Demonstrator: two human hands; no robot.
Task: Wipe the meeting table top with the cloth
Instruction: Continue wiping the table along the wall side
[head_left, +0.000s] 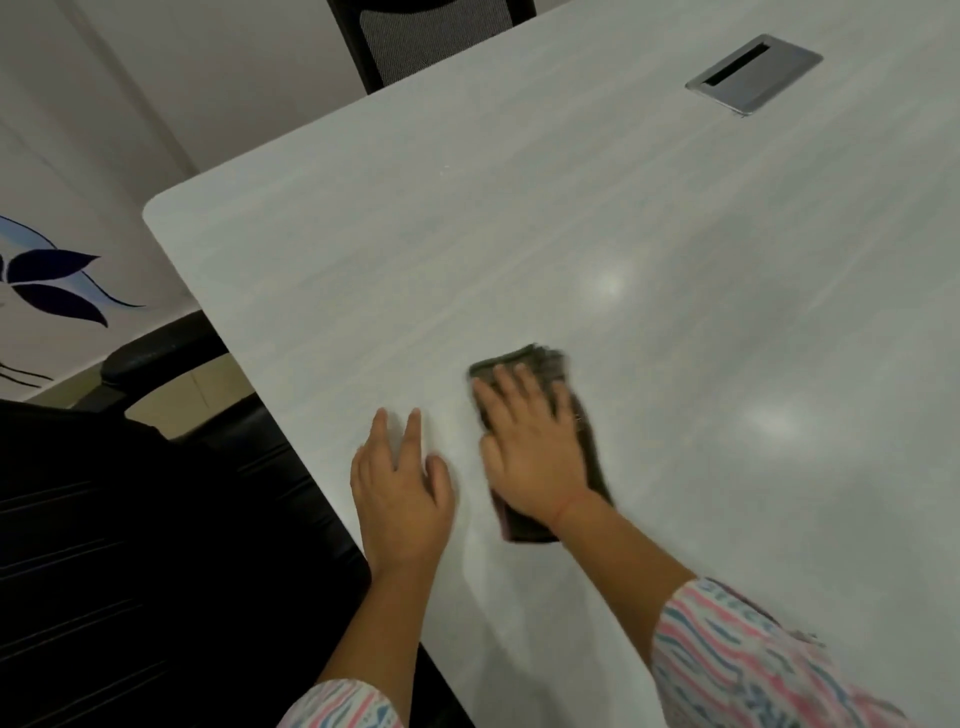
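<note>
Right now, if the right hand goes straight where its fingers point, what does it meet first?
Looks free. The right hand on the cloth points across bare table top toward the far edge; the cable box sits off to the right. Past the edge, possibly the mesh chair, depth unclear.

Glossy pale wood-grain table top (519, 234); dark fabric cloth (540, 364).

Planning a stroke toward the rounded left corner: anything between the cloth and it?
Nothing visible. The table top from the cloth to that corner is bare; the metal cable hatch lies far to the right, off that line.
</note>
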